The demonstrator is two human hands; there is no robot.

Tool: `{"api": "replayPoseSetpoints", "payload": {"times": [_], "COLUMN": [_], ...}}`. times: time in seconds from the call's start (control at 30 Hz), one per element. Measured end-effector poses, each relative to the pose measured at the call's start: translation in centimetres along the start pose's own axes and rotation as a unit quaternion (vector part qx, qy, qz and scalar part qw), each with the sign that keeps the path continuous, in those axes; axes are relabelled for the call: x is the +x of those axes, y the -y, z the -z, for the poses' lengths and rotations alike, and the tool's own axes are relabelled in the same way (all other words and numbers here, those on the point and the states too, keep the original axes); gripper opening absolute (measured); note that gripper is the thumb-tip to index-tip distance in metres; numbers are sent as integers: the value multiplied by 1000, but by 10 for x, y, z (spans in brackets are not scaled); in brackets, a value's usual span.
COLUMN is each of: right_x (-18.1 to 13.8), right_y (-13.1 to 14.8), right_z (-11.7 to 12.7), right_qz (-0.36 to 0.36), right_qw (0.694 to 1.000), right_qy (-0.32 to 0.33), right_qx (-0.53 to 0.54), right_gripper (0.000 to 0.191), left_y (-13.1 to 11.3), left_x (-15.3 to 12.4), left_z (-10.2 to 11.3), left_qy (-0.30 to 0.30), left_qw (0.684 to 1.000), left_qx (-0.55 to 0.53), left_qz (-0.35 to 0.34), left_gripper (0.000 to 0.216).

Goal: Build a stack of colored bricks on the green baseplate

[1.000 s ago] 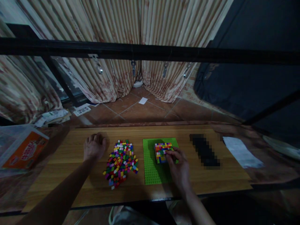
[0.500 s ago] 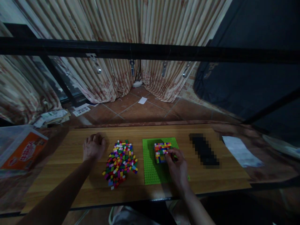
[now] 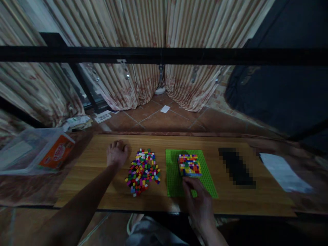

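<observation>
Our right hand [image 3: 200, 205] sits over the near edge of the green baseplate [image 3: 173, 177], fingers curled; we cannot tell if it grips anything. Just beyond it, the multicoloured block [image 3: 189, 164] stands on the plate. The loose bricks [image 3: 142, 171] lie to the left, and our left hand [image 3: 117, 154] is clenched beside them.

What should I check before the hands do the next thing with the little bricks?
1. Is the brick pile close to the left hand? Ok, the hand rests right beside it.
2. Does the green baseplate lie flat on the table? Ok.
3. Does the colourful block sit on the green baseplate? Ok, and no hand is on it.
4. Does the right hand hold a brick? Cannot tell: its fingers curl over the plate's near edge.
5. Is the left hand empty? Cannot tell: it is a closed fist.
</observation>
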State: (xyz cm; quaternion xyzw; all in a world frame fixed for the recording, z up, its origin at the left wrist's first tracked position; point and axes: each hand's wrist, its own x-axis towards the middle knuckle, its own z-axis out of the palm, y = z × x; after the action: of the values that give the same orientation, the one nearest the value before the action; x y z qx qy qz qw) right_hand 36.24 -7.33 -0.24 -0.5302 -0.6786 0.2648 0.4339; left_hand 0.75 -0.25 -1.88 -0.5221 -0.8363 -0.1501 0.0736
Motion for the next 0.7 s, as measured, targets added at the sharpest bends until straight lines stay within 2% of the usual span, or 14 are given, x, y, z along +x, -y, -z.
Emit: {"api": "replayPoseSetpoints", "payload": {"times": [0.13,0.3,0.47,0.7], "right_x": [-12,-5,0,2], "right_y": [14,17,15,7], "right_z": [-31,-57,-66,-74], "right_qz": [38,93,128,149], "right_qw": [995,983,968,960], "right_qy": [91,144,159,157], "right_qx": [-13,-72,-147,-175], "right_gripper": [18,17,15,19], "left_y": [-1,-1,-1,-2], "left_x": [-1,-2,-2,-2], "left_z": [0,-1,-1,-1], "left_qy": [-6,-12,-12,-11], "left_qw": [1000,1000,1000,1000], "left_qx": [-10,-21,-18,-16], "left_qz": [6,12,9,12], "left_gripper": [44,42,41,41]}}
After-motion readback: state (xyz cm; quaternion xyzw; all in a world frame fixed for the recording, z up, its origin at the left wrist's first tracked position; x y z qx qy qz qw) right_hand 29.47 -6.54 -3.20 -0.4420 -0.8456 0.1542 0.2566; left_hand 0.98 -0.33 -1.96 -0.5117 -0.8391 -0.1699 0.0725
